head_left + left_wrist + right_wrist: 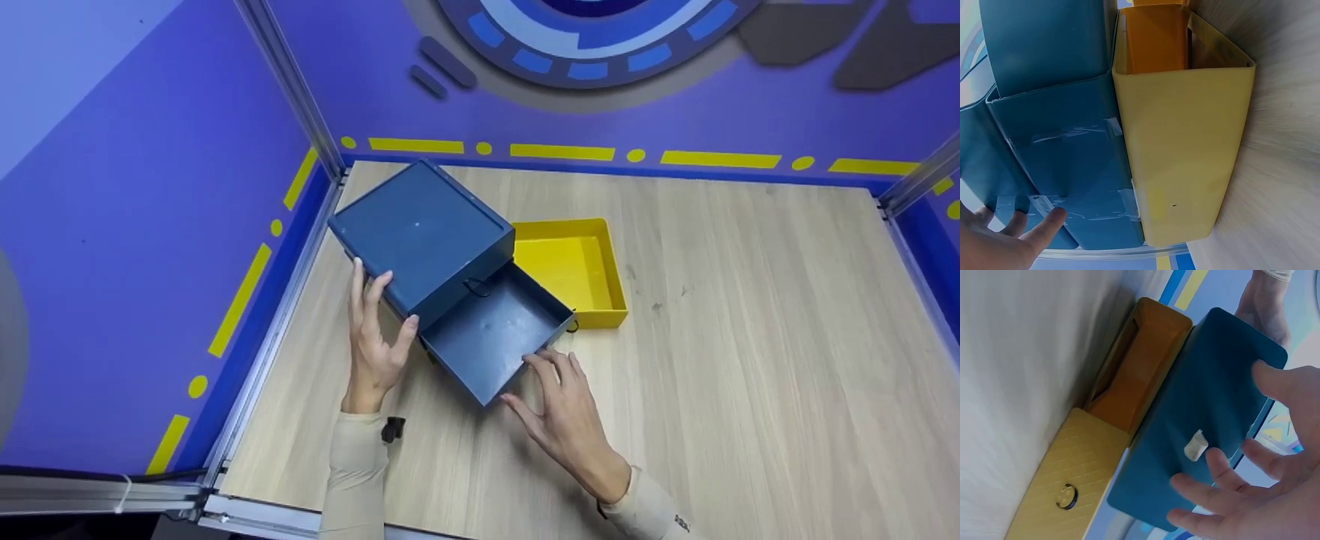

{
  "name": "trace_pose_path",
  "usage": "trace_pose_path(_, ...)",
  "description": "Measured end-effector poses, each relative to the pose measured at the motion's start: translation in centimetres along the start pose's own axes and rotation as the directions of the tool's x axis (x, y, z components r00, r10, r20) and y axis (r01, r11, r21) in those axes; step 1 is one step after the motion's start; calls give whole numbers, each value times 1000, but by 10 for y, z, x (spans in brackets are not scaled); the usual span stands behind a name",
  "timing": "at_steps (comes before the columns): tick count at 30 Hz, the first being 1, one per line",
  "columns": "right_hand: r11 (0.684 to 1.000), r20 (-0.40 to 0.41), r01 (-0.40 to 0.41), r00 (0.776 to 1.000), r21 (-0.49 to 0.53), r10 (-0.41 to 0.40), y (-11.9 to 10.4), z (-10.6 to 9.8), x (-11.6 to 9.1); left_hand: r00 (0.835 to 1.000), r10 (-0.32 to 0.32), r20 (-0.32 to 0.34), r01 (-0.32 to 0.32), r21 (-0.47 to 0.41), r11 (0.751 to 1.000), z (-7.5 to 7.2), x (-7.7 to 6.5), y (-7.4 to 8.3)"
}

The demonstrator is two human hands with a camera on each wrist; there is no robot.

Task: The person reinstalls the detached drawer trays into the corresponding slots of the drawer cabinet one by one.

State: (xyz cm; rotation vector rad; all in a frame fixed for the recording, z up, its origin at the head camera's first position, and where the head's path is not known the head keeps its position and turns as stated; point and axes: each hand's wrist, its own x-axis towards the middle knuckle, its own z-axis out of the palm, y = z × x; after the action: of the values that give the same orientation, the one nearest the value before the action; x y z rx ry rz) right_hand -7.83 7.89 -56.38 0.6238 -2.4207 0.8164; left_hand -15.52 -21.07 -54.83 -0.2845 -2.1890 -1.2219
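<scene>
A dark blue drawer unit stands tilted across the table, and a blue drawer sticks far out of it. Along the unit's left side lies my left hand, its fingers spread and fingertips against the wall. My right hand is at the drawer's front edge. In the right wrist view, its spread fingers and thumb lie against the blue front panel, which bears a whitish patch. Beneath the blue parts is a yellow drawer housing, taped blue housings being stacked on it.
A yellow drawer juts out to the right under the blue unit; its front carries a black ring pull. Another black ring hangs above the blue drawer. Metal rails and blue-purple panels border the wooden table.
</scene>
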Motion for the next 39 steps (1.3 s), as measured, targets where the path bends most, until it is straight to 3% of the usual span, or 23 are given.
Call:
trace_pose_path(9,1000,37,5,999,-21,-4,5,1,-9,1000,1,-8,-1,1,1000,1,-1,0)
trace_pose_path(31,994,-2,77,997,-75,-77,5,26,4,1000,-1,-23,0,-11,1000,1,-2,0)
trace_pose_path(39,995,17,89,996,-54,-88,4,35,9,1000,1,-17,-1,-3,1000,1,0,1)
